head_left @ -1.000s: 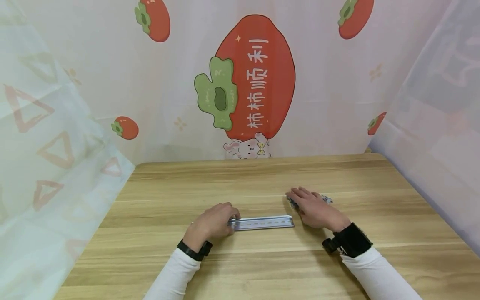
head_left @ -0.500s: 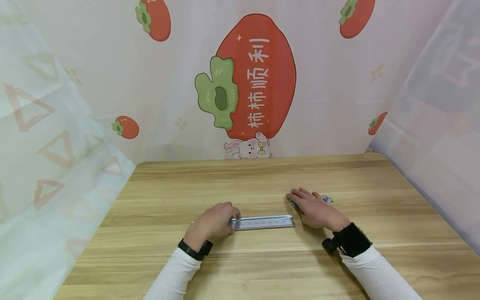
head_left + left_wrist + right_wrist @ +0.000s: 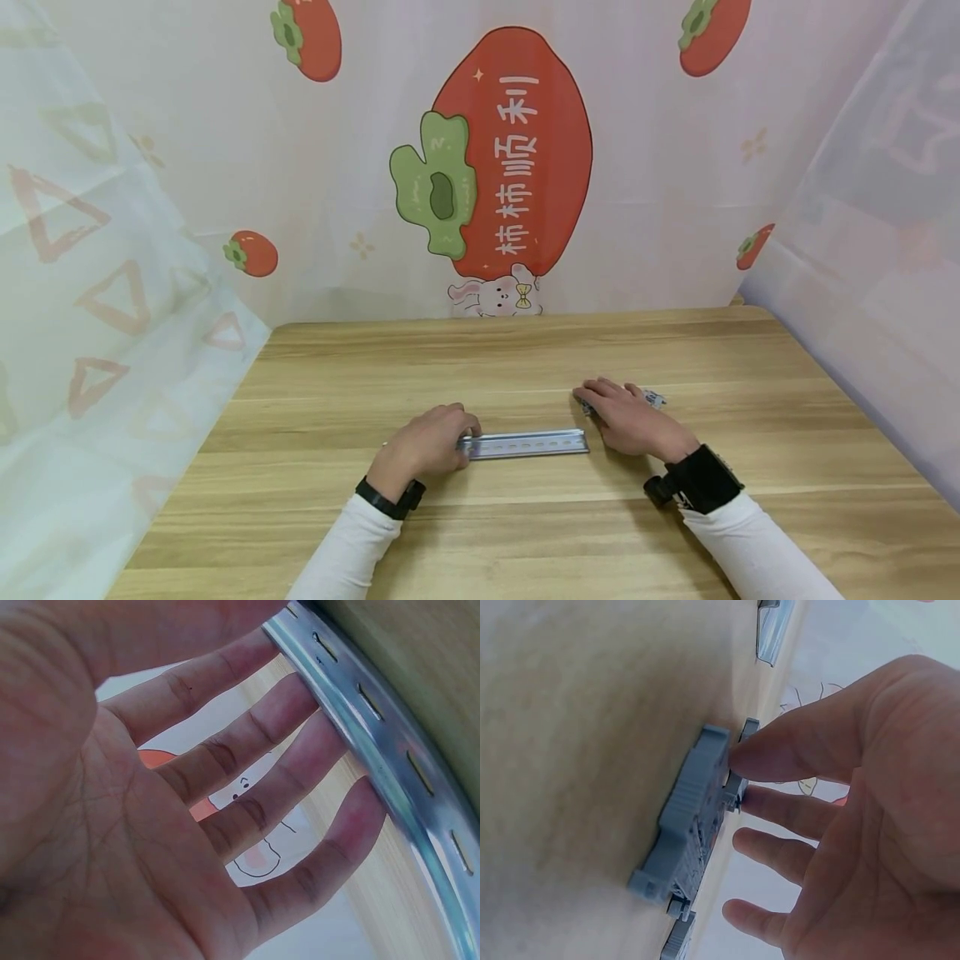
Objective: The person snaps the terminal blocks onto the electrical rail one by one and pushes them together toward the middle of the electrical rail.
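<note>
A silvery slotted DIN rail (image 3: 525, 445) lies across the middle of the wooden table. My left hand (image 3: 426, 443) grips its left part, fingers at the far edge and thumb at the near one. In the left wrist view, several fingertips touch the edge of the rail. Right of the rail, my right hand (image 3: 632, 418) rests over grey terminal blocks, mostly hidden in the head view. The right wrist view shows the thumb (image 3: 780, 750) against one grey terminal block (image 3: 682, 817). The index fingertip is just behind it, and the other fingers extend loosely.
Another grey block (image 3: 679, 939) lies beyond the nearest one. Grey pieces (image 3: 655, 400) stick out past the right hand. A printed cloth (image 3: 337, 167) hangs behind the table (image 3: 375, 358), with more cloth along both sides.
</note>
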`<state>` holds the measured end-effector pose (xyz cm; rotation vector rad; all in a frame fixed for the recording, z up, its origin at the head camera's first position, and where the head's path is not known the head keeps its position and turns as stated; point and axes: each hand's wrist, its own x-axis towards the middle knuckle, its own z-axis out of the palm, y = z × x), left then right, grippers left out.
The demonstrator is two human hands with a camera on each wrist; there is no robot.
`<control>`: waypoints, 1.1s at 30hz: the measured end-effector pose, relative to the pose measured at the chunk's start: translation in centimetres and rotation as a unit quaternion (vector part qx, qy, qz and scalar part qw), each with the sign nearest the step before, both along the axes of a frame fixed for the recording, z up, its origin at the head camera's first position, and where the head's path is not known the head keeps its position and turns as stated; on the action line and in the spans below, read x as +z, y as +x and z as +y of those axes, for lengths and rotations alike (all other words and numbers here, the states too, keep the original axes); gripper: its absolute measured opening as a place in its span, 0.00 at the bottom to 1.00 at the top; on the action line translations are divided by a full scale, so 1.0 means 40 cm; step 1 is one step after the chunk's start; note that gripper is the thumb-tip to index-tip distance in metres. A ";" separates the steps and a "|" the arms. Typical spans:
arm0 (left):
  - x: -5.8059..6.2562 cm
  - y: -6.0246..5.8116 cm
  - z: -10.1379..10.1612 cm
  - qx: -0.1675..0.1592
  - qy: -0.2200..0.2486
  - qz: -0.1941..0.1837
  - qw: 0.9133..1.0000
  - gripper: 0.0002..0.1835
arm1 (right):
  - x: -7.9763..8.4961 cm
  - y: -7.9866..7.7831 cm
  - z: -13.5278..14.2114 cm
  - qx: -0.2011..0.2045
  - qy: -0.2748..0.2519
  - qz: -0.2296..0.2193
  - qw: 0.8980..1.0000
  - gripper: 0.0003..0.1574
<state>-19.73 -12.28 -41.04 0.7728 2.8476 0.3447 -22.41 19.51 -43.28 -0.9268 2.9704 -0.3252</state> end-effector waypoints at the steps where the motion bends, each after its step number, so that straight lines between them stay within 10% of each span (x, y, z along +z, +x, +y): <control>1: 0.001 0.000 0.000 -0.001 -0.001 0.000 1.000 0.17 | 0.001 0.000 0.000 0.001 0.000 0.001 1.000 0.29; 33: 0.006 0.005 0.000 0.004 -0.002 -0.002 1.000 0.17 | 0.007 0.006 -0.010 0.009 -0.006 0.057 0.998 0.26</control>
